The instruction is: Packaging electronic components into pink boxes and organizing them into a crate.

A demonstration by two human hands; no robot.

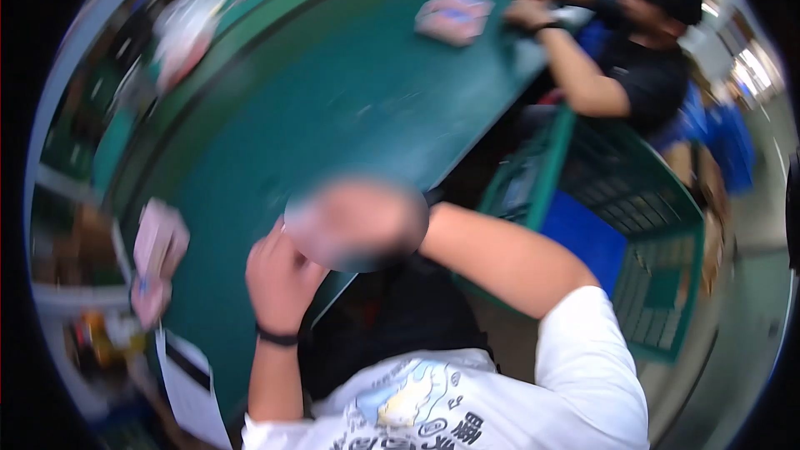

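Observation:
My left hand [282,275], with a dark band at its wrist, is over the near edge of the green work surface [333,117]. Its fingers reach up to a blurred oval patch that covers part of them. My right forearm [508,254] comes in from the right and ends at the same patch, so my right hand is smeared over. Something pinkish shows inside the blur, but whether it is skin or a held thing I cannot make out. Pink packs [160,242] lie at the left side of the surface, near my left hand.
Another pink-and-white pack [454,15] lies farther along the surface. A co-worker in black [646,42] has both hands at its far right edge. A green plastic crate [658,233] with a blue inside stands at my right. White paper [190,392] hangs at lower left; a clear plastic bag [187,29] is at upper left.

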